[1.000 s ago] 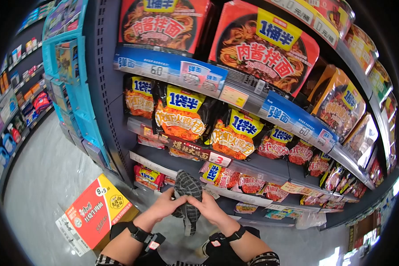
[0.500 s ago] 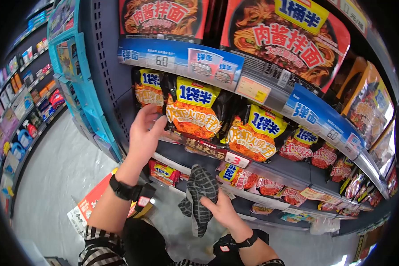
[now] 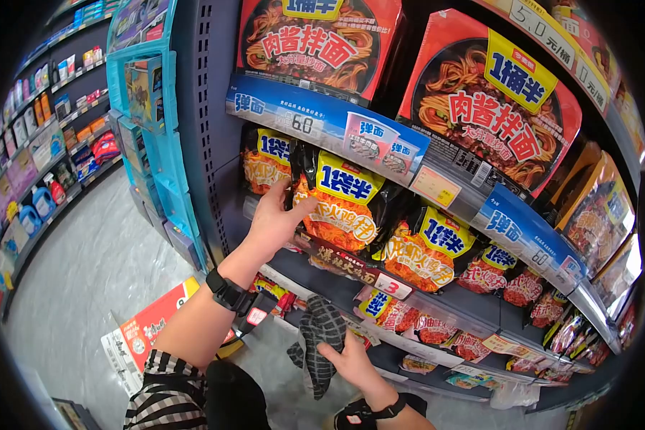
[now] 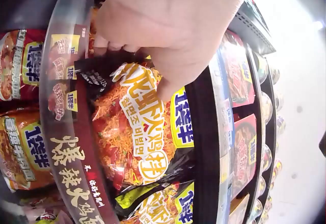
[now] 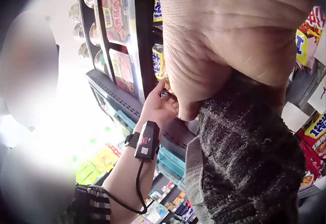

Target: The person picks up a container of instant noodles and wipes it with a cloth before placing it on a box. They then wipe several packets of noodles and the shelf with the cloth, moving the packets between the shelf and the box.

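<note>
On the middle shelf stands a black bag of instant noodles [image 3: 344, 204] with a yellow label. My left hand [image 3: 274, 218] is at its left edge. In the left wrist view the thumb lies against the front of the noodle bag [image 4: 130, 127], while the other fingers curl in past its side, partly hidden. Another noodle bag [image 3: 265, 172] is just left of that hand. Lower down, in front of the bottom shelves, my right hand [image 3: 355, 364] grips a dark grey checked cloth [image 3: 315, 340], which hangs down. The right wrist view shows the cloth [image 5: 249, 152] bunched beneath the palm.
Above, a shelf edge with a blue price strip [image 3: 322, 125] juts over the bags, with red noodle boxes [image 3: 494, 107] on it. A turquoise rack [image 3: 158, 143] stands left. A red and yellow sign [image 3: 154, 326] is low at left. More bags [image 3: 423, 247] continue rightward.
My left hand has left the cloth and risen to the middle shelf, coming to the noodle bag's edge. The right hand keeps the cloth low down. The head view has shifted.
</note>
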The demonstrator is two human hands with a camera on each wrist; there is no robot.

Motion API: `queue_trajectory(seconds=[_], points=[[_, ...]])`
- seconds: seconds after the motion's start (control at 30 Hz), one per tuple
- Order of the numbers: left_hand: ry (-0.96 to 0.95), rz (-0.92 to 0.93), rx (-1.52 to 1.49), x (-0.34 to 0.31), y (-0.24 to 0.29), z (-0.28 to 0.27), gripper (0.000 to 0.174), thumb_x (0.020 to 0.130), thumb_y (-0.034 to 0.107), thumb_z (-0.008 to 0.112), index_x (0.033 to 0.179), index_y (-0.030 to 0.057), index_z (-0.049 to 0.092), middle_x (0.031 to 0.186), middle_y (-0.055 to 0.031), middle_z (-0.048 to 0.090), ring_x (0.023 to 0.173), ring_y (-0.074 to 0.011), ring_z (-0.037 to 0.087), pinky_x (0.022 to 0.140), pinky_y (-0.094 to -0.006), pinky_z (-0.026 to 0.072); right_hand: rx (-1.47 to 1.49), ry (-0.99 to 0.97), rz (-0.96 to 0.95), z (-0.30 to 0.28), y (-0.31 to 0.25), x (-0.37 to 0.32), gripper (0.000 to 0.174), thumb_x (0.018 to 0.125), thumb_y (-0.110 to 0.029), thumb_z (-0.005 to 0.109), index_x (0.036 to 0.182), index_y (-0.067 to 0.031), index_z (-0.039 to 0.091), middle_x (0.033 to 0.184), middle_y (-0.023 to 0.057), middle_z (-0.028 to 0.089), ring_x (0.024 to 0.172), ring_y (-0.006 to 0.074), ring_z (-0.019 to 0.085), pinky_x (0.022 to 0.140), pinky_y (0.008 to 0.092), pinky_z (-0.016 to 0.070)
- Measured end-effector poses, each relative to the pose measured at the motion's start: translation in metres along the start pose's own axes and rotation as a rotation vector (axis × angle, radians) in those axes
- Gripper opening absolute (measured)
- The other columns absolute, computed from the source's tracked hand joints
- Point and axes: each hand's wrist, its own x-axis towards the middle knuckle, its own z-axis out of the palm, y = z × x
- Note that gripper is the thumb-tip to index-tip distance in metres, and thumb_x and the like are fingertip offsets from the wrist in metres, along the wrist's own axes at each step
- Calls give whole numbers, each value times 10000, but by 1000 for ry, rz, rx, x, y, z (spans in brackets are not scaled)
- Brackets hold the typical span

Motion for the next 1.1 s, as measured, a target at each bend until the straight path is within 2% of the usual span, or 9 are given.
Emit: queue_trajectory(seconds=[0.2, 0.33, 0.43, 0.47, 0.63, 0.7, 0.9, 0.97, 1.1], points=[[-50, -101, -9, -5, 18, 2, 520, 780, 137, 765, 1198, -51, 519, 1054, -127, 668, 906, -157, 634, 829, -302, 501, 5, -15, 10, 4, -4, -1, 617, 856, -295, 699, 1299, 47, 439, 1216, 201, 584, 1127, 302, 558, 971, 379, 414], [-150, -16, 31, -1, 8, 1, 472, 726, 136, 817, 1102, -23, 581, 1008, -90, 685, 912, -138, 627, 834, -298, 496, -10, -7, 17, 5, -7, -1, 617, 857, -306, 698, 1293, 47, 441, 1194, 203, 594, 1109, 305, 569, 960, 378, 422], [-127, 174, 135, -12, 18, 1, 353, 789, 20, 727, 1107, -12, 577, 1021, -94, 671, 895, -154, 644, 741, -310, 555, -58, -18, 39, 6, -12, -1, 623, 851, -316, 703, 1285, 47, 444, 1187, 207, 594, 1106, 308, 569, 956, 379, 423], [-106, 187, 34, -18, 23, 1, 325, 782, -4, 722, 1084, 3, 602, 1012, -67, 679, 893, -126, 630, 823, -287, 501, -85, -21, 44, 7, -13, -1, 629, 845, -323, 708, 1280, 48, 445, 1187, 209, 592, 1105, 311, 569, 956, 382, 422], [-38, 242, 12, -75, 35, -55, 347, 828, 61, 711, 1139, -8, 574, 1044, -49, 661, 945, -109, 605, 851, -297, 497, -146, -31, 93, 6, 11, -8, 584, 812, -275, 732, 1220, 51, 471, 1128, 200, 604, 1044, 296, 589, 929, 391, 436], [37, 99, -20, -109, 23, -99, 337, 842, 82, 700, 1138, -13, 572, 1041, -51, 658, 942, -109, 604, 853, -298, 498, 90, -32, 97, 8, 3, -10, 488, 792, -191, 740, 1155, 37, 507, 1012, 135, 649, 901, 221, 627, 827, 357, 489], [556, -529, 152, -220, -59, -240, 326, 891, 202, 644, 1062, -71, 589, 945, -87, 671, 820, -158, 664, 697, -323, 551, -1, -67, 85, 11, -9, -11, 545, 800, -153, 735, 1227, 56, 468, 1079, 157, 641, 964, 227, 619, 873, 342, 471], [715, -685, 151, -269, -122, -287, 311, 903, 175, 632, 1071, -83, 590, 975, -127, 675, 838, -206, 680, 699, -352, 571, -37, -80, 63, 16, -7, -8, 557, 808, -159, 731, 1243, 58, 459, 1085, 162, 639, 971, 233, 618, 881, 342, 468], [912, -803, -161, -313, -181, -298, 324, 899, 115, 640, 1077, -141, 553, 1011, -191, 657, 846, -265, 686, 715, -380, 591, -51, -105, 9, 29, -6, -3, 555, 806, -165, 729, 1238, 60, 463, 1080, 168, 638, 993, 258, 615, 898, 360, 460]])
